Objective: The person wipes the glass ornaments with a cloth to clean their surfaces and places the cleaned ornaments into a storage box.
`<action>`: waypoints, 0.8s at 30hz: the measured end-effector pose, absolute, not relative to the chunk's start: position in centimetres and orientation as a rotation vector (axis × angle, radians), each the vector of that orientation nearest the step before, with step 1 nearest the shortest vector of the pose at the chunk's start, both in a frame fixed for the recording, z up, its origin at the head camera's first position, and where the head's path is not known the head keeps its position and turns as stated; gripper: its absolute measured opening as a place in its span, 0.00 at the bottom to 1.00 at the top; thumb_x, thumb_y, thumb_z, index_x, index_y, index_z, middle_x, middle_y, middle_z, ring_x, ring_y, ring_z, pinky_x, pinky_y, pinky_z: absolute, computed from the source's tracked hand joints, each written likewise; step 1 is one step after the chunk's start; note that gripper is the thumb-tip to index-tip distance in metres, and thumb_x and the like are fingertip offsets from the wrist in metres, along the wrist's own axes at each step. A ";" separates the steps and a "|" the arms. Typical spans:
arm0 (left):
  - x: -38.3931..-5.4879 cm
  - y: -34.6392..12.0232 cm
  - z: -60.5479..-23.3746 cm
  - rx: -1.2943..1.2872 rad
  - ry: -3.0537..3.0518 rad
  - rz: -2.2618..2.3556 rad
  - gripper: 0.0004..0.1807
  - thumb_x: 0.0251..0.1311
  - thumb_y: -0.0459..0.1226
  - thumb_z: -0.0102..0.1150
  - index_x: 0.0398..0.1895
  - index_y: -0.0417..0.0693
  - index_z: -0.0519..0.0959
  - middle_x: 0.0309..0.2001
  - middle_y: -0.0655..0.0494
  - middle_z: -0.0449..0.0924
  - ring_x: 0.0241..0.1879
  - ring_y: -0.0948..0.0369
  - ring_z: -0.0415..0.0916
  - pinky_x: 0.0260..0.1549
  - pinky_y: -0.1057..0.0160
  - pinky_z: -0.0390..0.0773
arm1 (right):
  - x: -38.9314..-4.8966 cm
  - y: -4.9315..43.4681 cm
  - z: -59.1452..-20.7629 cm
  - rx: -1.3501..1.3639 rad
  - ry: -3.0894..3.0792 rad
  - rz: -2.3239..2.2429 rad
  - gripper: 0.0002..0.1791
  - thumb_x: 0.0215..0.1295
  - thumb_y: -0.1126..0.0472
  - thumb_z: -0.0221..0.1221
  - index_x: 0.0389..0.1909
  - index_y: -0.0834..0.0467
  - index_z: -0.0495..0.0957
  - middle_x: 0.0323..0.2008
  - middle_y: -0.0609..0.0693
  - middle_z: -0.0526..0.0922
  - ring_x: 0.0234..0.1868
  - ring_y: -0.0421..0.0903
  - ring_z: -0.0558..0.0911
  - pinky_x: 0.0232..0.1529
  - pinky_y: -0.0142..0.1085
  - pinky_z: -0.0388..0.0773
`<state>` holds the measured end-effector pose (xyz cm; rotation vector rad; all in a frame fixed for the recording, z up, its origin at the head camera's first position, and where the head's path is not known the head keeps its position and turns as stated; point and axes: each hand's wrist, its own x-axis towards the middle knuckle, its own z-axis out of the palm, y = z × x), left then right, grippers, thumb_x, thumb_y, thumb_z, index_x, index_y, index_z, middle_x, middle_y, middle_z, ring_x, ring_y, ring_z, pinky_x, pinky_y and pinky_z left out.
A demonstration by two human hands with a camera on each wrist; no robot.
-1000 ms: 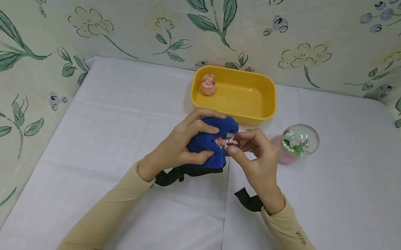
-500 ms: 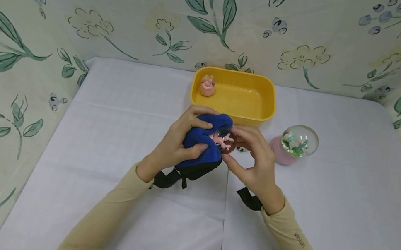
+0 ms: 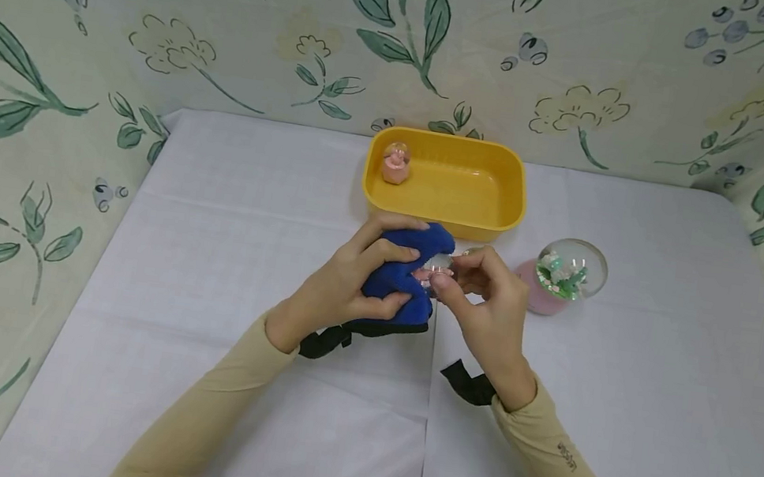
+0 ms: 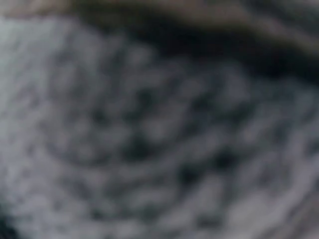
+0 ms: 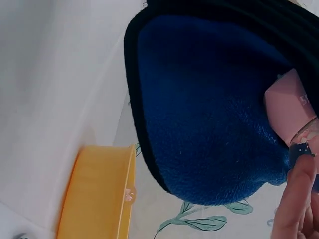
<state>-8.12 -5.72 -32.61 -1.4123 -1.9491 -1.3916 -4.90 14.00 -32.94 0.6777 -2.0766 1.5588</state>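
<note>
My left hand (image 3: 374, 269) grips a blue plush cloth (image 3: 418, 235) with black edging, folded around a small snow globe (image 3: 429, 276). A pale pink figure shows inside the clear dome. My right hand (image 3: 493, 292) pinches the dome side of the globe with thumb and fingers. In the right wrist view the cloth (image 5: 209, 114) spreads wide, and the globe's faceted pink base (image 5: 289, 107) lies against it; fingers (image 5: 296, 199) touch the globe below the base. The left wrist view holds only a blurred, grey mottled surface.
Behind the hands stands a yellow tray (image 3: 442, 218) with another small pink snow globe (image 3: 396, 165) in its left end. A larger snow globe (image 3: 556, 280) with a pink base and green contents lies tilted right of my right hand. White cloth (image 3: 216, 194) covers the table.
The cloth and globe swing left and turn the dome toward the head camera half a second ago, then return right. The fingers of my right hand have closed in again on the dome.
</note>
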 end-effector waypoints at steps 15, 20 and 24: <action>-8.1 -6.4 -32.6 -1.241 -1.926 -1.751 0.25 0.67 0.52 0.48 0.47 0.37 0.67 0.56 0.34 0.66 0.54 0.46 0.67 0.53 0.51 0.73 | -4.9 14.6 -31.9 1.036 -2.001 1.418 0.28 0.63 0.49 0.61 0.51 0.70 0.73 0.50 0.63 0.76 0.52 0.52 0.75 0.54 0.36 0.73; -8.0 -6.3 -32.4 -1.281 -1.912 -1.744 0.23 0.67 0.51 0.47 0.47 0.39 0.67 0.55 0.34 0.66 0.54 0.45 0.67 0.52 0.50 0.73 | -5.2 14.7 -31.8 1.093 -1.904 1.308 0.26 0.60 0.51 0.65 0.48 0.69 0.77 0.43 0.62 0.80 0.48 0.52 0.78 0.54 0.35 0.73; -8.0 -6.1 -32.3 -1.315 -1.896 -1.684 0.21 0.67 0.51 0.48 0.47 0.41 0.68 0.55 0.34 0.66 0.54 0.44 0.67 0.53 0.50 0.72 | -5.4 14.8 -31.9 1.095 -1.865 1.280 0.27 0.59 0.51 0.66 0.45 0.72 0.77 0.40 0.62 0.81 0.45 0.50 0.79 0.51 0.33 0.74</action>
